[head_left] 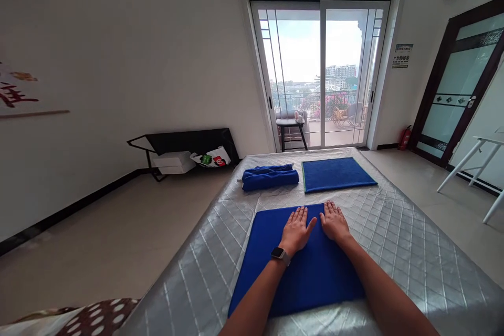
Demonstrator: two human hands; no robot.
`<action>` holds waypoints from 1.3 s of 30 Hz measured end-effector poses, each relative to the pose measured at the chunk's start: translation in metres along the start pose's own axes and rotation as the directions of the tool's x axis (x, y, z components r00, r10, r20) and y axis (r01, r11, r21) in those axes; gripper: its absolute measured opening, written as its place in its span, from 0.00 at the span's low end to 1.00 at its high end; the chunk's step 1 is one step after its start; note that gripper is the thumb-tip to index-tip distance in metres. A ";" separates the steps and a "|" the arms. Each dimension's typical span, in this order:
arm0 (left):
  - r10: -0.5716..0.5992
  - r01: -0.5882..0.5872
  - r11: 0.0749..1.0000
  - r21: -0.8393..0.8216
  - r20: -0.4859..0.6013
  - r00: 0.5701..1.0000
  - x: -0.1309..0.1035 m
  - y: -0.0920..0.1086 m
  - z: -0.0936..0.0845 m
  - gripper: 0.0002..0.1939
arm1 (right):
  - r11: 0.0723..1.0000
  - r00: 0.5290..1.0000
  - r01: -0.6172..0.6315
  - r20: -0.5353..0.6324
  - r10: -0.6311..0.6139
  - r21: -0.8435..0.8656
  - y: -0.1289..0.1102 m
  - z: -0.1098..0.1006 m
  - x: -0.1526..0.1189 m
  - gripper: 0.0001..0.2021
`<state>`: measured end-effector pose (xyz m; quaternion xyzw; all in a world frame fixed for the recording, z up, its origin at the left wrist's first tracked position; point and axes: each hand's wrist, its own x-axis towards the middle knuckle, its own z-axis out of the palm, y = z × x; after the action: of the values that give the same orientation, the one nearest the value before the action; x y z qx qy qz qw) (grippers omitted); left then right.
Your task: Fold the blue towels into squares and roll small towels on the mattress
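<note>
Near cloth [315,278]: lies flat on the quilted cover [216,244]. Left hand [296,231] rests on its far part, right hand [334,221] at its far right corner; both flattened, palms down, grasping nothing. Beyond the near cloth: blue bundle [270,177], leftward; green-edged cloth [338,174], rightward. Cover: silver. Left of the near cloth: floor [137,231], black frame [185,142], white boxes [173,161], printed bag [212,157], contents hidden. Farthest beyond it: glass door [323,79].

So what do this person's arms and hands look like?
No sleeves or gloves show: both forearms are bare. By the left hand, the wrist wears a watch with a dark, squarish face and a greyish band. By the right hand, the wrist is bare.
</note>
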<state>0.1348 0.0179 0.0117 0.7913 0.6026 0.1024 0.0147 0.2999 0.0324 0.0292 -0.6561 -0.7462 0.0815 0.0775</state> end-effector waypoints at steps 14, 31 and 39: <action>-0.310 0.313 0.948 0.050 -0.073 0.948 -0.049 -0.110 -0.012 0.44 | 0.998 1.000 -0.015 0.024 0.016 -0.053 -0.006 -0.014 -0.005 0.30; -0.291 0.296 0.954 0.058 -0.083 0.953 -0.043 -0.116 -0.002 0.43 | 0.998 0.998 0.042 0.041 -0.040 -0.038 0.003 -0.012 -0.042 0.32; -0.296 0.312 0.940 0.140 -0.123 0.947 -0.044 -0.121 -0.002 0.42 | 1.000 0.999 0.013 0.031 -0.012 -0.011 -0.001 -0.011 -0.042 0.32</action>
<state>0.0079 0.0083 -0.0106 0.6811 0.7239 0.0904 -0.0623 0.3066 -0.0097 0.0403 -0.6505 -0.7518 0.0871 0.0629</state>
